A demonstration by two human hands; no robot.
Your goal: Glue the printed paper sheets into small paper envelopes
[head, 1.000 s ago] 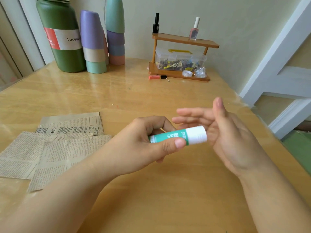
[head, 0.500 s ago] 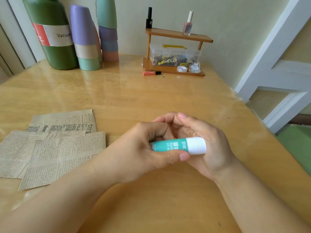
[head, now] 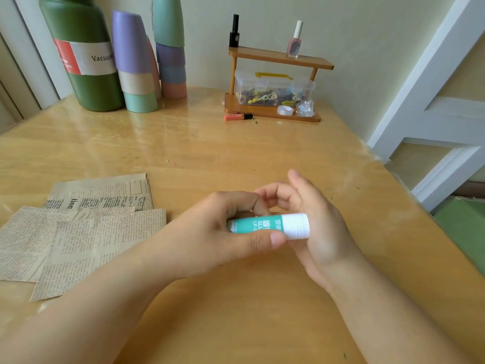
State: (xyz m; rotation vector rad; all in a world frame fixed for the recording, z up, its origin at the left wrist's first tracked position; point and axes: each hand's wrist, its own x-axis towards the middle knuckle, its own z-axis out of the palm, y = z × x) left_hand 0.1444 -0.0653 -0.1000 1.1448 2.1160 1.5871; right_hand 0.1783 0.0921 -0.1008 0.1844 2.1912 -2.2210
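A teal glue stick with a white cap lies level above the middle of the wooden table. My left hand grips its teal body, thumb in front. My right hand is behind the cap end. The cap lies against its palm, its fingers are loosely curled above the stick and its thumb points up, off the cap. Several printed newspaper-style sheets lie overlapping on the table to the left of my hands.
At the back left stand a green vacuum flask and stacked pastel cups. A small wooden rack with nail polish bottles and a clear box stands at the back. The table's right edge runs close to my right hand.
My right hand closed round the cap end half a second ago. Now its thumb has lifted off and its fingers have loosened. My left hand keeps hold of the stick.
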